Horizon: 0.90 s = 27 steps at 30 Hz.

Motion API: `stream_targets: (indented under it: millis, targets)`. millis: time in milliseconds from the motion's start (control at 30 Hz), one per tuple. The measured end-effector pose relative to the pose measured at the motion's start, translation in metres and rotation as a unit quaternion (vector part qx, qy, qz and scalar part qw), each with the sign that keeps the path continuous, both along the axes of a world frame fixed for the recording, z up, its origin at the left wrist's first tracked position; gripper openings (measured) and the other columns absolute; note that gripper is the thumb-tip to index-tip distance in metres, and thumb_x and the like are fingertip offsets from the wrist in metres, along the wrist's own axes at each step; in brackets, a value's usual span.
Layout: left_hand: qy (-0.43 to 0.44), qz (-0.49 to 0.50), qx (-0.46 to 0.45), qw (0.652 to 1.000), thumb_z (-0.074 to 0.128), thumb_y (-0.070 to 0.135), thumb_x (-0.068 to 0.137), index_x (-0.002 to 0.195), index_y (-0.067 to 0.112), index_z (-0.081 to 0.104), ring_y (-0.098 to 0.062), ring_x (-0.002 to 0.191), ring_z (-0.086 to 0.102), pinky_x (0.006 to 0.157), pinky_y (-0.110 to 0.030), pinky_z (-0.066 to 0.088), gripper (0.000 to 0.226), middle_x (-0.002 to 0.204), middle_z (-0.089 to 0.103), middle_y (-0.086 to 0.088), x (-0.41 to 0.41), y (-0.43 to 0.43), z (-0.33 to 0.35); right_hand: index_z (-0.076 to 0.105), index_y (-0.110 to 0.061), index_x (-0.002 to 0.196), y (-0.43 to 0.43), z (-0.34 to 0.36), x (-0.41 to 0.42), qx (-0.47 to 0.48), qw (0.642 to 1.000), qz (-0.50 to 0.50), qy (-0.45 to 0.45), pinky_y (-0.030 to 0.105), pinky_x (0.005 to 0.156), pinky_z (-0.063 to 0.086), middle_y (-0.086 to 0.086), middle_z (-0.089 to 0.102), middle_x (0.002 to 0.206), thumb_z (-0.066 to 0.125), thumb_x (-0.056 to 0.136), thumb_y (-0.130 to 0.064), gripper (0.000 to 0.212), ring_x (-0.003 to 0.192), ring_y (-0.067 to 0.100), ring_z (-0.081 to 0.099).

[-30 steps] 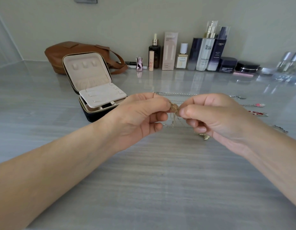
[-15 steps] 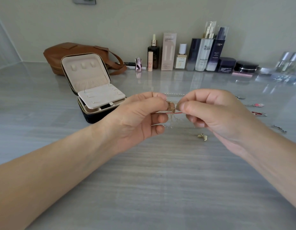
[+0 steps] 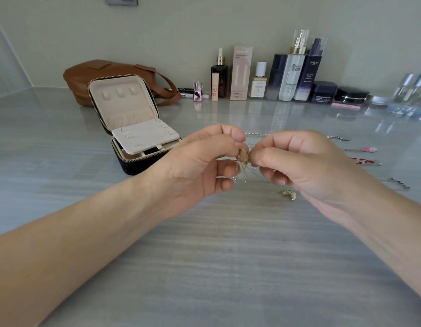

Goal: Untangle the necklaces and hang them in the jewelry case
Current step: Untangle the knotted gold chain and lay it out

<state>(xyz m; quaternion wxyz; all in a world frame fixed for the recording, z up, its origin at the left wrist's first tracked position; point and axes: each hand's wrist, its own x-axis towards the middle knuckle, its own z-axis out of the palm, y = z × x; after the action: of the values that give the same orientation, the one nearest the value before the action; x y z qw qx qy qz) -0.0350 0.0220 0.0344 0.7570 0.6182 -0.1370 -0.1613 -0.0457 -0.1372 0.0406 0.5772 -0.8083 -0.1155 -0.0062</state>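
A tangle of thin gold necklace chain (image 3: pixel 243 156) hangs between my hands above the grey tabletop. My left hand (image 3: pixel 200 166) pinches it from the left and my right hand (image 3: pixel 296 164) pinches it from the right, fingertips almost touching. Loose strands trail down to a small gold pendant (image 3: pixel 289 194) lying on the table. The jewelry case (image 3: pixel 134 128) stands open at the left behind my left hand, its beige lid upright with hooks and its insert tray showing. Behind my hands lies a silver chain (image 3: pixel 256 134). More necklaces, one with a red pendant (image 3: pixel 365 161), lie at the right.
A brown leather bag (image 3: pixel 105 74) lies behind the case. A row of cosmetic bottles and jars (image 3: pixel 287 74) stands along the back wall. Clear bottles (image 3: pixel 412 90) sit at the far right. The grey table (image 3: pixel 204 267) stretches toward me.
Both hands rose slightly and stayed pinched on the gold tangle. The right hand shifted up, uncovering the gold pendant on the table.
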Motion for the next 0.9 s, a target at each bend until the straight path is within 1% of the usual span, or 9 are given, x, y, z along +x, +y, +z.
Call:
stream_targets:
  millis: [200, 267, 367, 467, 500, 567, 667, 800, 900]
  targets:
    - [-0.033, 0.012, 0.013, 0.999, 0.057, 0.013, 0.07, 0.084, 0.02, 0.059, -0.007, 0.047, 0.045, 0.046, -0.02, 0.038, 0.016, 0.063, 0.058, 0.007, -0.0015, 0.0009, -0.0009, 0.068, -0.017, 0.065, -0.0007, -0.0023, -0.0003, -0.01, 1.0, -0.006, -0.028, 0.027, 0.058, 0.037, -0.002, 0.056, 0.058, 0.063, 0.065, -0.024, 0.009, 0.053, 0.007, 0.047]
    - [-0.055, 0.037, 0.043, 0.997, 0.06, 0.013, 0.07, 0.087, 0.02, 0.058, -0.007, 0.048, 0.045, 0.047, -0.02, 0.038, 0.019, 0.063, 0.06, 0.008, -0.0014, 0.001, -0.0009, 0.068, -0.021, 0.069, -0.0025, -0.0012, -0.0002, -0.02, 0.995, -0.017, -0.101, 0.024, 0.058, 0.041, -0.004, 0.061, 0.06, 0.067, 0.071, -0.019, 0.003, 0.055, 0.008, 0.05]
    - [-0.072, 0.072, 0.082, 0.991, 0.066, 0.008, 0.072, 0.092, 0.018, 0.057, -0.007, 0.048, 0.044, 0.049, -0.022, 0.037, 0.024, 0.064, 0.063, 0.007, -0.0011, 0.0003, -0.0008, 0.069, -0.024, 0.072, -0.0066, 0.0012, -0.0015, -0.12, 0.962, -0.039, -0.242, 0.006, 0.05, 0.033, -0.015, 0.06, 0.056, 0.067, 0.08, -0.017, 0.011, 0.048, 0.001, 0.049]
    - [-0.093, 0.097, 0.113, 0.984, 0.068, 0.003, 0.076, 0.093, 0.017, 0.056, -0.007, 0.047, 0.043, 0.047, -0.021, 0.036, 0.025, 0.06, 0.063, 0.008, -0.0018, -0.0006, -0.0009, 0.072, -0.025, 0.076, -0.0074, 0.0004, -0.0019, -0.213, 0.931, -0.033, -0.295, 0.007, 0.052, 0.035, -0.019, 0.059, 0.061, 0.061, 0.079, -0.027, 0.011, 0.058, 0.0, 0.052]
    - [-0.104, 0.104, 0.127, 0.981, 0.065, 0.003, 0.08, 0.093, 0.017, 0.056, -0.007, 0.046, 0.043, 0.046, -0.019, 0.036, 0.022, 0.058, 0.063, 0.009, -0.0021, -0.0005, -0.0012, 0.072, -0.027, 0.076, -0.0067, -0.001, -0.002, -0.238, 0.925, -0.032, -0.296, 0.01, 0.054, 0.037, -0.018, 0.059, 0.065, 0.059, 0.078, -0.029, 0.013, 0.061, 0.003, 0.053]
    - [-0.131, 0.107, 0.162, 0.972, 0.063, 0.004, 0.081, 0.094, 0.018, 0.056, -0.004, 0.044, 0.044, 0.046, -0.016, 0.036, 0.02, 0.059, 0.065, 0.01, -0.0024, -0.0007, -0.0022, 0.072, -0.029, 0.075, -0.0051, -0.0025, -0.0035, -0.267, 0.918, -0.04, -0.292, 0.028, 0.06, 0.047, -0.018, 0.056, 0.065, 0.06, 0.078, -0.032, 0.013, 0.06, 0.01, 0.054]
    - [-0.168, 0.114, 0.21, 0.956, 0.066, 0.008, 0.079, 0.092, 0.021, 0.055, 0.001, 0.044, 0.048, 0.045, -0.013, 0.038, 0.021, 0.06, 0.067, 0.012, -0.0028, -0.0017, -0.0039, 0.072, -0.029, 0.074, -0.0026, -0.001, -0.0065, -0.287, 0.92, -0.04, -0.265, 0.037, 0.064, 0.05, -0.02, 0.049, 0.06, 0.057, 0.073, -0.035, 0.017, 0.061, 0.011, 0.054]
    - [-0.183, 0.11, 0.231, 0.949, 0.066, 0.007, 0.077, 0.09, 0.024, 0.055, -0.004, 0.049, 0.047, 0.046, -0.013, 0.038, 0.024, 0.06, 0.067, 0.012, -0.0042, -0.0023, -0.0041, 0.07, -0.029, 0.07, -0.0028, 0.0, -0.007, -0.302, 0.922, -0.032, -0.241, 0.032, 0.065, 0.048, -0.02, 0.047, 0.053, 0.06, 0.069, -0.032, 0.011, 0.06, 0.006, 0.053]
    - [-0.182, 0.098, 0.236, 0.95, 0.065, 0.004, 0.077, 0.089, 0.025, 0.055, -0.008, 0.051, 0.046, 0.049, -0.015, 0.039, 0.026, 0.062, 0.065, 0.011, -0.0043, -0.0029, -0.0047, 0.065, -0.029, 0.066, -0.0014, 0.0011, -0.0076, -0.286, 0.931, -0.025, -0.226, 0.023, 0.058, 0.043, -0.016, 0.054, 0.054, 0.059, 0.064, -0.03, 0.006, 0.058, 0.011, 0.052]
